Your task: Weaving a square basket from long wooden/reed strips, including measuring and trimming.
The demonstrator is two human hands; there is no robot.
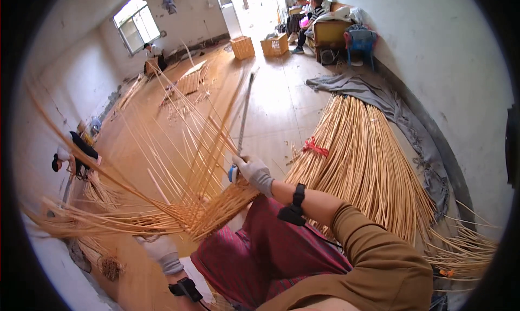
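Note:
A partly woven wicker piece [216,212] rests against my knees, with long tan rods fanning up and out to the left. My gloved right hand [253,173] is closed at its right side, on a wicker rod [226,136] that runs into the fingertips. A blue and white item [233,173] shows beside those fingers; its kind is unclear. A dark thin bar [246,108] rises just beyond the hand. Below the left-hand rods is my gloved left hand [158,251], blurred, its fingers partly hidden by the weave.
A large bundle of rods [357,159], tied with red, lies at right beside a grey cloth [346,83]. Loose rods [463,251] lie at lower right. Two boxes [242,47] stand farther off. Other people sit at the back and bend at left [76,151].

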